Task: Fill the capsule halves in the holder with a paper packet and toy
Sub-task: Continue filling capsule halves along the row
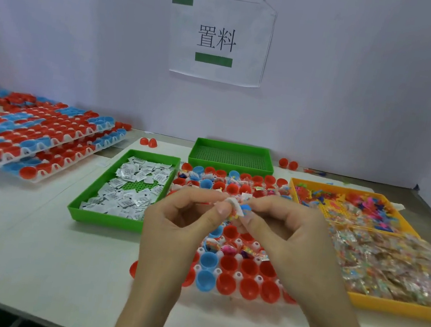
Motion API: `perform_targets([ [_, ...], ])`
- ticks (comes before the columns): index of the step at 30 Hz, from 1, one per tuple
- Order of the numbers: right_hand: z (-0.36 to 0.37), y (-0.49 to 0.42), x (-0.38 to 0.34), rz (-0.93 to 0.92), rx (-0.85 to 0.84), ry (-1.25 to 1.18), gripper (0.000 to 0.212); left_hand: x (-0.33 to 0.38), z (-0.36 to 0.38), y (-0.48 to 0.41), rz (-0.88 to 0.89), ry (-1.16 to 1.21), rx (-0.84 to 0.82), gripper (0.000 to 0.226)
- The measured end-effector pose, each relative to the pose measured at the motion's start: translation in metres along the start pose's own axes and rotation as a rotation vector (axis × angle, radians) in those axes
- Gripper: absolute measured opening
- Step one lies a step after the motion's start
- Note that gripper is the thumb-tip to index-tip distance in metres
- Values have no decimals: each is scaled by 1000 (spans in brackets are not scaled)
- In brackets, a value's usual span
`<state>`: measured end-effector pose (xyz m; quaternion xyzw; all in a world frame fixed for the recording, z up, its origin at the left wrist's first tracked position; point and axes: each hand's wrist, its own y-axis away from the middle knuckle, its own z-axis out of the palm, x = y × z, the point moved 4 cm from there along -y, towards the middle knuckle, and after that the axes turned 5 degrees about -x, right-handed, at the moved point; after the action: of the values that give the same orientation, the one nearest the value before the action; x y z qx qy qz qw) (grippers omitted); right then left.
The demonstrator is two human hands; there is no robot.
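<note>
Above the holder point(219, 271) of capsule halves point(228, 264), left hand point(181, 222) and right hand point(291, 236) both pinch a small white paper packet point(233, 204) between curled fingertips; a colourful toy bag point(232, 217) touches it

A white paper sign point(220, 39) on the wall reads "置料"; print on the paper packets point(128, 187) is illegible.
</note>
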<state>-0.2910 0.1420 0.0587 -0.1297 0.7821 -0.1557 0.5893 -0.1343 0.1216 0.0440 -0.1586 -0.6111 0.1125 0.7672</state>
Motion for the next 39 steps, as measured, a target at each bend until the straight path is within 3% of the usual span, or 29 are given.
perform_targets([
  [10,-1,8,-9,-116,-40,-29,24,8,-3,1,52,-35,-47,17],
  [13,10,5,-11,-142,-6,-45,17,8,-7,0,46,-49,-63,19],
  [23,48,-3,6,-29,-100,-88,20,8,-60,15,65,-286,-75,32],
  [26,62,-2,11,-19,-112,-10,20,0,-83,29,112,-488,66,32],
  [29,75,-4,18,-32,-114,171,17,-18,-101,47,90,-707,185,50],
  [33,93,-5,26,-37,-163,303,15,-49,-109,61,11,-738,169,70],
  [39,115,-7,33,-45,-234,376,14,-72,-113,67,28,-748,249,64],
])
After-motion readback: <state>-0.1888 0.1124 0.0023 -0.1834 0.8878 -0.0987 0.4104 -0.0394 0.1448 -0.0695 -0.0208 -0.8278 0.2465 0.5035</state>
